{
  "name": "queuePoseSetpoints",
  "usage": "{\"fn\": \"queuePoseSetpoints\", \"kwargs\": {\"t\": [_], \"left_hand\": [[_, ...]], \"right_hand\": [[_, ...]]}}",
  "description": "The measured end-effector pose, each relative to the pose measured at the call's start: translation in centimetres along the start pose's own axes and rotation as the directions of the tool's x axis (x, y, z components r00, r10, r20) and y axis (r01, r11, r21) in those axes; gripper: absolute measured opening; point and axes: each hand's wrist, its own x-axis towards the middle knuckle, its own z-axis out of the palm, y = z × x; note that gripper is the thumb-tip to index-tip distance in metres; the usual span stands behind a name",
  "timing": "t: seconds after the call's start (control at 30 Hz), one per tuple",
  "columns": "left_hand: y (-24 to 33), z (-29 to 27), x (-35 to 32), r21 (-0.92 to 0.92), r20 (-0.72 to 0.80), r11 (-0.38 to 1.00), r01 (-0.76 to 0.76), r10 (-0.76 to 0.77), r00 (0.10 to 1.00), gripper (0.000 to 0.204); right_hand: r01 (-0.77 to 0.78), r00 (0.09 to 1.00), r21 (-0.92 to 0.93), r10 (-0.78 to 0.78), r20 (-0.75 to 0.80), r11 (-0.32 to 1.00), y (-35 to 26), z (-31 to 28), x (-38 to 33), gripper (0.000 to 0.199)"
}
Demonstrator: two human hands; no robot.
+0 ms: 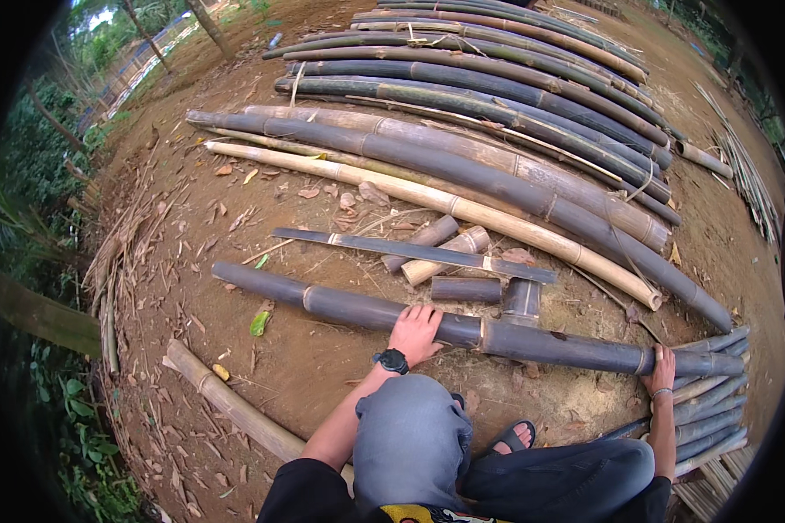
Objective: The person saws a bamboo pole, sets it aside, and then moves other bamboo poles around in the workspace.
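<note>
A dark bamboo pole (pixel 549 343) lies crosswise in front of my knees. My left hand (pixel 417 334), below a black wristwatch, grips it near the middle with the fingers over its top. Around the pole near its right end curls my right hand (pixel 661 370), partly seen from the side. Just beyond the pole are short cut bamboo pieces, among them a dark one (pixel 467 289) lying flat and another dark piece (pixel 522 299) close against the pole. A split bamboo strip (pixel 392 246) rests across some of these pieces.
Long bamboo poles (pixel 497 96) lie in rows at the back, with a pale pole (pixel 427 205) nearest. Smaller poles (pixel 711 397) are stacked at right. A weathered pole (pixel 235 405) lies at lower left. Dry leaves and sawdust (pixel 597 401) cover parts of the dirt.
</note>
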Motion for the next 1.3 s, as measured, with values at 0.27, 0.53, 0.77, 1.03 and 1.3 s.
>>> {"fn": "queuePoseSetpoints", "kwargs": {"t": [0.27,0.53,0.77,1.03,1.3], "left_hand": [[-0.5,0.0,1.6,-0.079,0.027,0.996,-0.044,0.047,0.999,0.071],[-1.1,-0.3,2.3,-0.094,0.011,0.995,-0.037,0.038,0.999,0.074],[-0.6,2.0,0.6,0.054,-0.09,0.998,-0.041,0.045,0.995,0.079],[1.0,2.1,4.4,0.046,-0.16,0.992,-0.12,0.126,0.979,0.076],[1.9,3.7,5.1,-0.018,-0.17,0.994,-0.109,0.104,0.98,0.071]], "right_hand": [[0.002,0.997,-0.016,-0.001,0.073,1.0,0.6,-0.6,0.0,0.088],[-0.113,0.988,-0.07,0.119,0.102,0.991,-1.2,-2.0,0.0,0.087],[-0.059,0.973,-0.171,0.095,0.21,0.984,-2.9,-3.4,0.3,0.085],[-0.161,0.978,-0.122,0.175,0.113,0.979,-1.3,-3.5,-0.6,0.083],[-0.331,0.939,0.102,0.338,-0.059,0.938,-0.6,-0.9,-2.7,0.098]]}}
